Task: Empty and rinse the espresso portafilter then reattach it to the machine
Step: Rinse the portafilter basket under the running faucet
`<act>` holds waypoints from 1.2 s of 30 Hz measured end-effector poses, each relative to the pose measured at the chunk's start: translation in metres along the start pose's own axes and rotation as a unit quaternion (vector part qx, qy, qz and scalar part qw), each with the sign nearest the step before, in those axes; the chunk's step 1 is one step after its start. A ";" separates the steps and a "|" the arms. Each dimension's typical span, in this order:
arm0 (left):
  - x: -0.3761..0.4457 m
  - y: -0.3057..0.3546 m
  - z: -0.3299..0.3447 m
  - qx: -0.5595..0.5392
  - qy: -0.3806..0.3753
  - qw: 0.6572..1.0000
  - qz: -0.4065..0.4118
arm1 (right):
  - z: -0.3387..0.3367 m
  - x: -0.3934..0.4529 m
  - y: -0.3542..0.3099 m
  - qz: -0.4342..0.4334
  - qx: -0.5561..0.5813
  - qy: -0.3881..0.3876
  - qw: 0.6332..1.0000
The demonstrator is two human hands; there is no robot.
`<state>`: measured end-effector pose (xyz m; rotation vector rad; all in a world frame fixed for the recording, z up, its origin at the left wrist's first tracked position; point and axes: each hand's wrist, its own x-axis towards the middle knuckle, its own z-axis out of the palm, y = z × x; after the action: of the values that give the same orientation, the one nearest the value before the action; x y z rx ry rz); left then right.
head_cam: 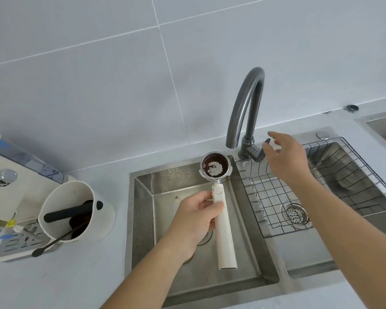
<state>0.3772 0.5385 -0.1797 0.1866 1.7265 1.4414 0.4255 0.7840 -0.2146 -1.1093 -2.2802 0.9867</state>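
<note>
Left hand [196, 216] grips the coffee holder [216, 192] over the sink [143, 219]; right hand [286, 158], fingers spread, is by the tap handle [262, 150], mid-frame

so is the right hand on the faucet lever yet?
Cannot tell. In the head view the right hand is open at the faucet lever, its fingers overlapping the lever tip, but neither contact nor gap shows plainly.

Pale grey countertop [60, 284] runs along the tiled wall, with a stainless double sink [143, 181] set into it. Left of the sink sits a white knock box [76, 210] with a black bar across it and dark grounds inside. Just left of that, touching it, is the cream espresso machine [13, 188]. A dark grey faucet [247, 112] stands behind the sink.
</note>
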 end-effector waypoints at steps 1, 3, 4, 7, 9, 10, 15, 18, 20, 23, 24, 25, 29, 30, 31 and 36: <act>0.001 0.001 0.001 0.002 -0.003 1.000 0.001 | 0.004 0.009 0.002 -0.006 -0.024 -0.010 1.000; 0.005 0.002 0.004 0.007 -0.008 1.000 -0.001 | 0.010 0.024 0.005 0.000 -0.074 -0.033 0.997; 0.007 0.003 0.005 0.010 -0.009 1.000 -0.003 | 0.013 0.030 0.006 0.003 -0.094 -0.040 0.995; 0.013 0.004 0.006 0.022 -0.010 1.000 -0.009 | 0.017 0.041 0.011 -0.005 -0.130 -0.035 0.991; 0.016 0.005 0.005 0.031 -0.012 0.999 -0.010 | 0.016 0.046 0.016 -0.013 -0.145 -0.031 0.989; 0.018 0.006 0.005 0.037 -0.013 0.999 -0.011 | 0.016 0.048 0.017 -0.015 -0.149 -0.032 0.988; 0.022 0.005 0.005 0.034 -0.026 0.999 -0.017 | 0.016 0.049 0.022 -0.027 -0.141 -0.033 0.989; 0.022 0.007 0.008 0.020 -0.031 0.999 -0.020 | 0.014 0.048 0.024 -0.028 -0.135 -0.029 0.990; 0.024 0.008 0.009 0.012 -0.033 0.999 -0.022 | 0.013 0.047 0.026 -0.030 -0.137 -0.026 0.990; 0.024 0.009 0.009 0.004 -0.034 0.999 -0.026 | 0.013 0.046 0.028 -0.033 -0.133 -0.024 0.990; 0.024 0.009 0.009 0.002 -0.034 0.999 -0.027 | 0.013 0.046 0.029 -0.032 -0.130 -0.023 0.991; 0.023 0.009 0.009 0.000 -0.035 0.999 -0.029 | 0.014 0.045 0.029 -0.031 -0.130 -0.022 0.991; 0.022 0.008 0.009 0.001 -0.037 0.999 -0.033 | 0.014 0.040 0.032 -0.032 -0.132 -0.018 0.991; 0.022 0.007 0.008 0.000 -0.037 0.999 -0.034 | 0.014 0.040 0.033 -0.034 -0.133 -0.016 0.990; 0.022 0.007 0.008 0.000 -0.038 0.999 -0.034 | 0.015 0.040 0.034 -0.034 -0.132 -0.015 0.991; 0.022 0.006 0.009 -0.001 -0.047 0.998 -0.038 | 0.015 0.040 0.035 -0.037 -0.133 -0.011 0.990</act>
<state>0.3668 0.5600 -0.1851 0.1824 1.6399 1.3576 0.4101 0.8246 -0.2480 -1.1110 -2.5053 0.6845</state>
